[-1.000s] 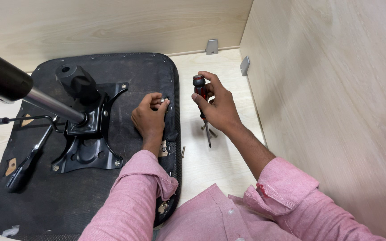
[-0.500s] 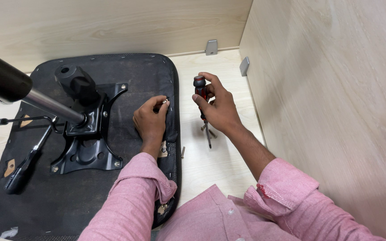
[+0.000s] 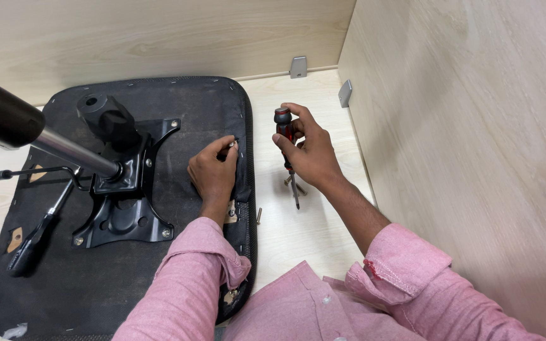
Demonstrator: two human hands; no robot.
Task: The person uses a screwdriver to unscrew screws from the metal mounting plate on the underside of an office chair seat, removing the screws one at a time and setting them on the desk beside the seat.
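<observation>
Two hands are at work near the middle of the frame, and very little has shifted over the last second: our left hand [image 3: 213, 173] has crept slightly toward the right edge of the black seat base [image 3: 64, 278], its fingers [image 3: 230, 146] now pinched on a small silvery bolt [image 3: 233, 144] held right at that edge, where a moment ago they sat a touch further left. Our right hand [image 3: 311, 151] stays where it was, to the right of the seat, fingers clenched around the red-and-black handle of the screwdriver [image 3: 284, 129], whose shaft points down toward the lower centre with its tip resting near the pale wooden worktop [image 3: 298, 82]. We read the small move as the bolt being lined up at the seat's rim while the screwdriver waits upright, apart from it. Left of our hands, the black metal mounting plate [image 3: 124, 218] sits on the seat with the gas-lift column [image 3: 7, 120] running off the upper left. Some loose screws [image 3: 299, 187] lie on the worktop beside the screwdriver's shaft, and another [image 3: 259, 216] rests just off the seat's right edge.
</observation>
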